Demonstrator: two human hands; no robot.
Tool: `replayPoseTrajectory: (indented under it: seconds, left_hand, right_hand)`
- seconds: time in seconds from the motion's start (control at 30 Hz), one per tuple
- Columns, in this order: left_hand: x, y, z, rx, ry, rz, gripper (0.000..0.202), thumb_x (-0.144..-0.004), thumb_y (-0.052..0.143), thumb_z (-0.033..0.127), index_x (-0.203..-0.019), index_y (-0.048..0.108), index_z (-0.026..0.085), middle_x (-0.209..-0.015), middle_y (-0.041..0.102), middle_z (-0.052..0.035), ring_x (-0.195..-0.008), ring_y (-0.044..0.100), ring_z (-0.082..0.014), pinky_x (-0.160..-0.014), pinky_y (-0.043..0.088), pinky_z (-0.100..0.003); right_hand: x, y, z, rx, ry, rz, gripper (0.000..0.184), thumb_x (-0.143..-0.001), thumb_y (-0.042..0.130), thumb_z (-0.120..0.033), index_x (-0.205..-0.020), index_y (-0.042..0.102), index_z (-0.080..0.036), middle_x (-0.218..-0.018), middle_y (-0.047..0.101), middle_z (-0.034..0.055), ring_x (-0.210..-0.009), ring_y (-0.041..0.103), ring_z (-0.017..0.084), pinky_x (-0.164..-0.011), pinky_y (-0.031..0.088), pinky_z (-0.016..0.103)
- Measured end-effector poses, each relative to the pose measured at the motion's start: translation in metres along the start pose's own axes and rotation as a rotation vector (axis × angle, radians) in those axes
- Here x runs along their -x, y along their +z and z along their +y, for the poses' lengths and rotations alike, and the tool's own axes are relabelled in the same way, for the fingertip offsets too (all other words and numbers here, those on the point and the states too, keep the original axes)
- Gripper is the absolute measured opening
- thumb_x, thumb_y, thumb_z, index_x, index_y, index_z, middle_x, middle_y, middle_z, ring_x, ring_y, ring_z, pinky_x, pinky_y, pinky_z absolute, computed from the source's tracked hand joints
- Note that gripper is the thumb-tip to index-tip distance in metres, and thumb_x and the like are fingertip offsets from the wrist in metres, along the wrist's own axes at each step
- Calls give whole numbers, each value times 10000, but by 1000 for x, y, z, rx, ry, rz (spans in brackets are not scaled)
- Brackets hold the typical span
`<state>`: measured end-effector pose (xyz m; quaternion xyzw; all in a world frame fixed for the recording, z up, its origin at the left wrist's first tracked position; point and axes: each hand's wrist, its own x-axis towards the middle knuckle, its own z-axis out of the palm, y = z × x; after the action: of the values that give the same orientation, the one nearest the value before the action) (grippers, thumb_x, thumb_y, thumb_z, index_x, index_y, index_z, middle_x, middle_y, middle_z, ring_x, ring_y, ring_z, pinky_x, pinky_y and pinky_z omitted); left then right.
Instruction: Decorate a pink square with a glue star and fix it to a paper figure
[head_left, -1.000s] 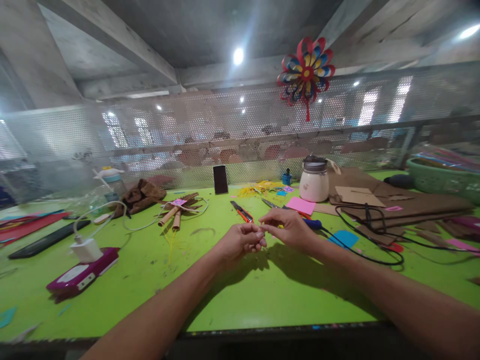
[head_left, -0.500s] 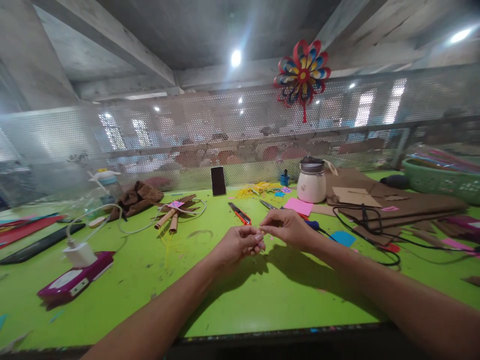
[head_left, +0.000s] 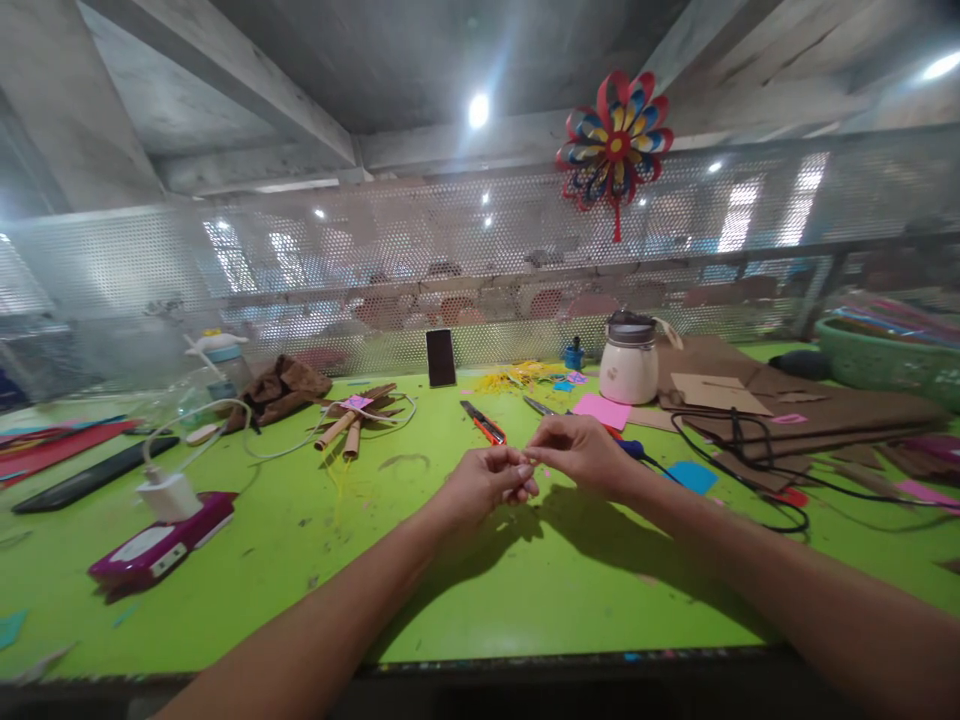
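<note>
Over the green table point(head_left: 585, 600), my left hand point(head_left: 491, 482) and my right hand point(head_left: 577, 455) meet fingertip to fingertip. Both are closed in a pinch, and whatever lies between the fingers is too small to make out. Just beyond them rests an orange utility knife point(head_left: 485, 424). Scissors point(head_left: 538, 405) lie partly behind my right hand, close to a pink paper square point(head_left: 602, 411). A blue handle point(head_left: 631, 449) with a dark cord and a blue paper piece point(head_left: 691, 477) are to the right of that hand.
Left are a purple power strip point(head_left: 161, 545) with a white charger point(head_left: 169, 495), and rolled brown paper pieces point(head_left: 352, 435). At the back stand a phone point(head_left: 441, 358), yellow shreds point(head_left: 517, 377) and a white jar point(head_left: 628, 368). Brown paper point(head_left: 847, 405) and a green basket point(head_left: 885, 360) are right.
The view has shifted slightly, so the table's things appear a little further right. Both hands keep their pinch together, with only a slight shift of the fingers.
</note>
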<state>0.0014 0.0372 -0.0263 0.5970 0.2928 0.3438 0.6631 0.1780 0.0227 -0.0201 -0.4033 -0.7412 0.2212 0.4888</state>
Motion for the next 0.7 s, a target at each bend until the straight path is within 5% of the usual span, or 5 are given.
replayPoseTrajectory:
  seconds: [0.2,0.43,0.57,0.7]
  left_hand:
    - [-6,-8,-6,-47,-61,-54,286,-640,788,328,-732,626,111,-664,634,-53,-570,534,-84,-578,372,-228]
    - [-5,-12,-4,38,-81,-34,247,-616,802,263,-719,634,115,-656,583,-19,-600,501,-78,-585,347,-228]
    - [-4,-11,-1,7,-55,-64,229,-642,783,278,-727,645,117,-661,578,-18,-584,480,-72,-571,329,-228]
    - [-3,-9,0,-13,-42,-70,229,-630,788,277,-702,642,116,-645,565,-16,-571,464,-76,-558,315,-231]
  right_hand:
    - [-2,-6,-1,27,64,-56,146,-732,654,-305,-680,680,-172,-605,625,17,-534,524,117,-508,405,255]
    - [-4,-16,-2,-214,255,-103,283,-751,642,-381,-932,693,-169,-710,675,32,-554,577,121,-527,478,268]
    - [-2,-14,-6,-188,222,-205,249,-755,646,-364,-896,709,-168,-689,668,30,-584,573,121,-574,477,274]
    - [-1,-10,-7,-39,90,-155,183,-759,637,-332,-769,722,-170,-632,644,27,-557,543,121,-546,437,266]
